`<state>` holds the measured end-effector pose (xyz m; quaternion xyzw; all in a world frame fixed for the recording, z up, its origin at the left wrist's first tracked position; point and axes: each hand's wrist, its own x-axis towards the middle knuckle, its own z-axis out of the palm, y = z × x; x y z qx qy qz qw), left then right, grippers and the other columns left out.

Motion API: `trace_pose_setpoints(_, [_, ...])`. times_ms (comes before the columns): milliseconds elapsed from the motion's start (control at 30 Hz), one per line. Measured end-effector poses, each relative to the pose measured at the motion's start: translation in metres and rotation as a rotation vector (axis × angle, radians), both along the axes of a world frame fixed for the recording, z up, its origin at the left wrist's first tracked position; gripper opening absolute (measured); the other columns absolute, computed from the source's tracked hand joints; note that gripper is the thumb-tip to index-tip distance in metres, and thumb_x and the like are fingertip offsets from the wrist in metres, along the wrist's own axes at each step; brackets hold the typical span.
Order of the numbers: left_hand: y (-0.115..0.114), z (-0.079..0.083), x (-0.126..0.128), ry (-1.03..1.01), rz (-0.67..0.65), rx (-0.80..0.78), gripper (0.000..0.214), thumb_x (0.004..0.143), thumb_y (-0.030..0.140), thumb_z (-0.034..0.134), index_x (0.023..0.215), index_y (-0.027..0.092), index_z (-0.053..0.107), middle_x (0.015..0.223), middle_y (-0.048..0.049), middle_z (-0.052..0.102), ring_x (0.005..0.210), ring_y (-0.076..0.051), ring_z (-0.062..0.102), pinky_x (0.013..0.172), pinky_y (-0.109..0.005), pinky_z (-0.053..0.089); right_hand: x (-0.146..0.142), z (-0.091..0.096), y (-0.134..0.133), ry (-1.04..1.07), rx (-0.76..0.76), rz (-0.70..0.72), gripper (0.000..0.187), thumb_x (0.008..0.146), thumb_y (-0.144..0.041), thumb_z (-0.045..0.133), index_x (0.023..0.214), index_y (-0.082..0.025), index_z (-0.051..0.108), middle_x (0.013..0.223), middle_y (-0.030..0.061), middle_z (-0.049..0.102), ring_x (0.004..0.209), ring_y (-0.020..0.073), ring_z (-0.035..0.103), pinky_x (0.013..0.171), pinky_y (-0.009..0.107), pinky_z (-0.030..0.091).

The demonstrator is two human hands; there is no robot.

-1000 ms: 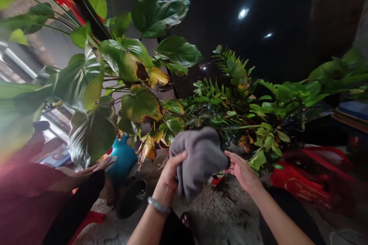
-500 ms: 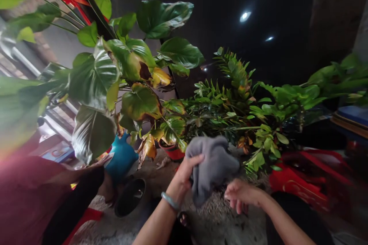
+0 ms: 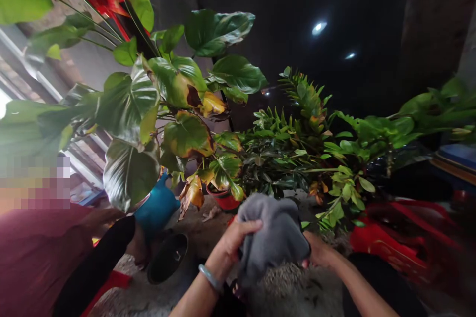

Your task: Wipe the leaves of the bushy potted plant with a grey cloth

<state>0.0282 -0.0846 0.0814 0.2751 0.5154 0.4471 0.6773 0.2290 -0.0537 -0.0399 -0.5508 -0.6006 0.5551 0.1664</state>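
A crumpled grey cloth point(image 3: 273, 235) hangs between my two hands at the lower middle of the view. Gripping its left side is my left hand point(image 3: 237, 241), thumb laid over the front and a pale bangle on the wrist. At the cloth's right edge, my right hand point(image 3: 315, 250) pinches the fabric, most of its fingers hidden behind it. Just beyond the cloth rise a leafy plant with small green leaves point(image 3: 282, 133) and a red pot point(image 3: 225, 200).
Large broad leaves point(image 3: 126, 109), some browned, fill the left. A person point(image 3: 40, 252) sits at lower left near a blue watering can point(image 3: 158, 205) and a dark bucket point(image 3: 168, 258). A red bag point(image 3: 390, 237) stands at right.
My right hand has moved up to the cloth's right edge and taken hold of it. The cloth now hangs more spread out, slightly lower, between both hands.
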Motion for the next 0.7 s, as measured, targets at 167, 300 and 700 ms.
trace_pose_setpoints(167, [0.042,0.039,-0.018,-0.195,0.471,0.132,0.020,0.076,0.018,0.065,0.095,0.015,0.068,0.062,-0.0014,0.074,0.062,-0.020,0.072,0.073,-0.032,0.059,-0.001,0.009,-0.001,-0.054,-0.046,-0.040,0.002,0.069,-0.020,0.058,0.068,-0.019,0.060,0.054,-0.0046,0.056,0.044,0.0096,0.053,0.042,0.019,0.031])
trace_pose_setpoints(300, [0.018,0.002,-0.012,-0.153,0.394,-0.124,0.026,0.082,0.020,0.061,0.106,0.013,0.067,0.060,-0.0043,0.074,0.068,-0.027,0.074,0.075,-0.038,0.059,0.003,0.005,-0.013,-0.079,-0.021,-0.081,0.006,0.066,-0.018,0.057,0.061,-0.021,0.055,0.048,-0.0065,0.050,0.044,0.0102,0.051,0.046,0.021,0.033])
trace_pose_setpoints(700, [0.003,0.042,-0.037,-0.263,0.509,0.073,0.027,0.082,0.009,0.053,0.105,0.012,0.067,0.055,0.0017,0.071,0.062,-0.020,0.073,0.075,-0.034,0.059,-0.013,0.073,-0.089,0.520,-0.112,0.125,0.023,0.068,-0.041,0.065,0.060,-0.021,0.057,0.055,-0.0013,0.060,0.052,0.0143,0.059,0.057,0.028,0.047])
